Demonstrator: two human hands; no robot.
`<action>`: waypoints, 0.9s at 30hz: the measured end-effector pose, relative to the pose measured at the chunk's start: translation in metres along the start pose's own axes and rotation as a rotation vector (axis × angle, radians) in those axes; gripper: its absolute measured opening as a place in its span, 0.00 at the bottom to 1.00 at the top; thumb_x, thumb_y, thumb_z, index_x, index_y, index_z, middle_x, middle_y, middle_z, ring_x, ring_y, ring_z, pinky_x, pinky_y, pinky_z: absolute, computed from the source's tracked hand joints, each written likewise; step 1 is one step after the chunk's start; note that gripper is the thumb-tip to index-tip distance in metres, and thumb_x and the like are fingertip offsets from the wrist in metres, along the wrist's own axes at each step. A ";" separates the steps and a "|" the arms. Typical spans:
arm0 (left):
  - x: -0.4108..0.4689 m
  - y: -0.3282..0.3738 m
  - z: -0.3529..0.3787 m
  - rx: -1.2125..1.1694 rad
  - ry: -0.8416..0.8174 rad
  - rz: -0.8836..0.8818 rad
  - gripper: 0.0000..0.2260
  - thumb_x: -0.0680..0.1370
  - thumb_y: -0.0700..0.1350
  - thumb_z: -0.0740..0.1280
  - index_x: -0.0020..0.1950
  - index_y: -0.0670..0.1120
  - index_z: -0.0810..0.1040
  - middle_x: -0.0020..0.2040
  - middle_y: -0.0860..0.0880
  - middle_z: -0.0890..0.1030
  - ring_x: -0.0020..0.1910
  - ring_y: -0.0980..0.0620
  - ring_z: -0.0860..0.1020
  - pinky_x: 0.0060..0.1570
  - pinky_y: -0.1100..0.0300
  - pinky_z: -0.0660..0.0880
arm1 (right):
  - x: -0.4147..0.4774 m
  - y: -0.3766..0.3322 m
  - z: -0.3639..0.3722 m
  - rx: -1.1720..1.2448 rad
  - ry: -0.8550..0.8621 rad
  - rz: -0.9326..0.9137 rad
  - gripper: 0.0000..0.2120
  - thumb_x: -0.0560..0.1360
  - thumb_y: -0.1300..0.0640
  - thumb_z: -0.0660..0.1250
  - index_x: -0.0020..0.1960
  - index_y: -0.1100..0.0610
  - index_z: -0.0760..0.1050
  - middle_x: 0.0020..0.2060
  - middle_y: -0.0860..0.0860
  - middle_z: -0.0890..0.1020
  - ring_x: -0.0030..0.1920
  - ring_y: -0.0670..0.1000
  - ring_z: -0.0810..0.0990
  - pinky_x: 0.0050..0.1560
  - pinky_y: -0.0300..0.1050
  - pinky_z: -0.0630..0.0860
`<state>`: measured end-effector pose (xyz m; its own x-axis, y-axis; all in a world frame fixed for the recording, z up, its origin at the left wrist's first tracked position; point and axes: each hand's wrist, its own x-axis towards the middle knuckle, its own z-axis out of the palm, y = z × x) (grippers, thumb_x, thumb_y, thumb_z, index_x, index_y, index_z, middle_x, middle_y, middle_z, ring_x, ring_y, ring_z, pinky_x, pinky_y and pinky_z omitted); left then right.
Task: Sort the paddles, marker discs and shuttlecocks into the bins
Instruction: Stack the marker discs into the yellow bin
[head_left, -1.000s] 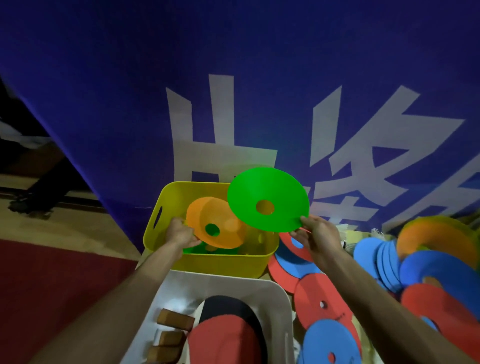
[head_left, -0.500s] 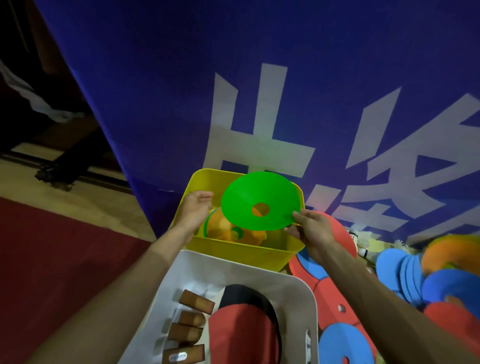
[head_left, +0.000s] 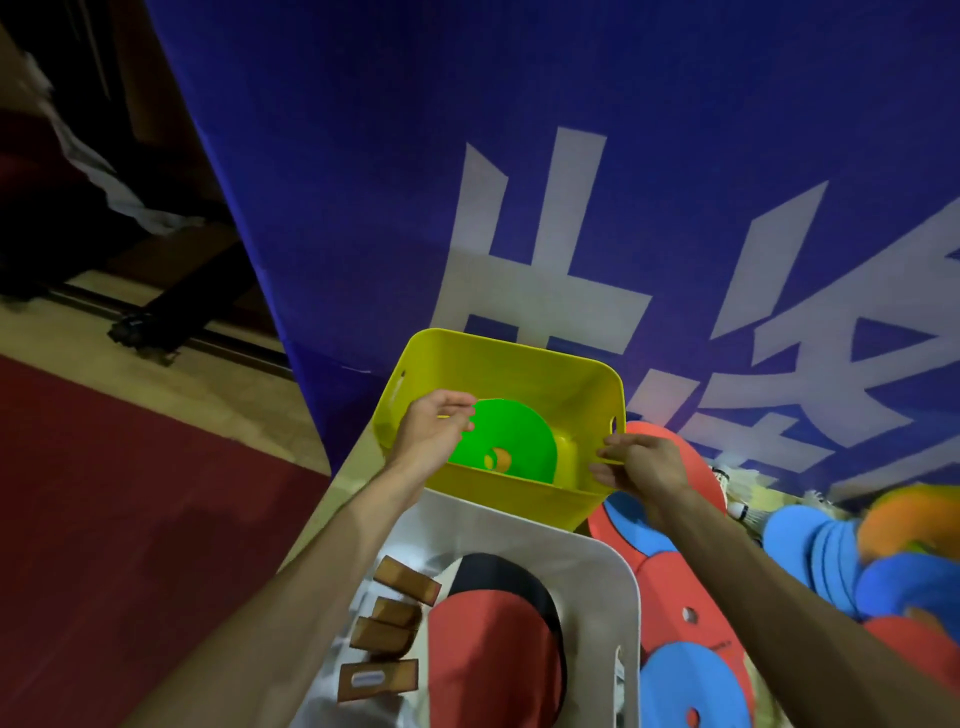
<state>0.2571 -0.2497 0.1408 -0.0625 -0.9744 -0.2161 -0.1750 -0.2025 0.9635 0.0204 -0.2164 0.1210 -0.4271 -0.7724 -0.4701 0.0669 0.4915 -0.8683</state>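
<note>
A yellow bin stands against the banner. Inside it lies a green marker disc, and an orange disc shows through its centre hole. My left hand hangs over the bin's left rim, its loosely curled fingertips at the green disc's left edge. My right hand is at the bin's right rim with fingers stretched toward it and nothing in them. Nearer me, a white bin holds red and black paddles with wooden handles.
Red, blue and orange discs are heaped on the right. White shuttlecocks lie behind them. A blue banner stands close behind the yellow bin. Red carpet covers the floor on the left.
The green disc went from my right hand's grip above the yellow bin down into it, onto the orange disc. My right hand let go and sits by the rim.
</note>
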 end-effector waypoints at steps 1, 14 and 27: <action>-0.003 0.001 0.006 -0.002 -0.015 0.004 0.08 0.79 0.36 0.62 0.50 0.47 0.78 0.52 0.43 0.80 0.44 0.51 0.79 0.55 0.51 0.75 | -0.001 0.001 -0.008 0.010 0.007 -0.011 0.08 0.77 0.69 0.60 0.56 0.68 0.74 0.44 0.63 0.80 0.34 0.55 0.81 0.31 0.41 0.81; -0.055 0.019 0.120 0.026 -0.262 0.071 0.12 0.77 0.32 0.60 0.47 0.47 0.77 0.44 0.47 0.82 0.39 0.52 0.80 0.44 0.61 0.75 | -0.006 0.040 -0.148 0.118 0.151 0.026 0.06 0.76 0.68 0.62 0.51 0.66 0.76 0.38 0.58 0.80 0.34 0.55 0.78 0.32 0.42 0.78; -0.087 -0.003 0.194 0.128 -0.234 -0.022 0.12 0.77 0.32 0.59 0.47 0.47 0.79 0.48 0.44 0.82 0.40 0.52 0.81 0.44 0.60 0.75 | 0.025 0.105 -0.204 0.162 0.062 0.140 0.05 0.77 0.67 0.61 0.49 0.66 0.75 0.38 0.58 0.79 0.30 0.55 0.77 0.33 0.45 0.72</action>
<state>0.0722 -0.1458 0.1262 -0.2800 -0.9178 -0.2813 -0.3004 -0.1945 0.9337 -0.1671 -0.1023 0.0502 -0.4574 -0.6729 -0.5814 0.2716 0.5169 -0.8118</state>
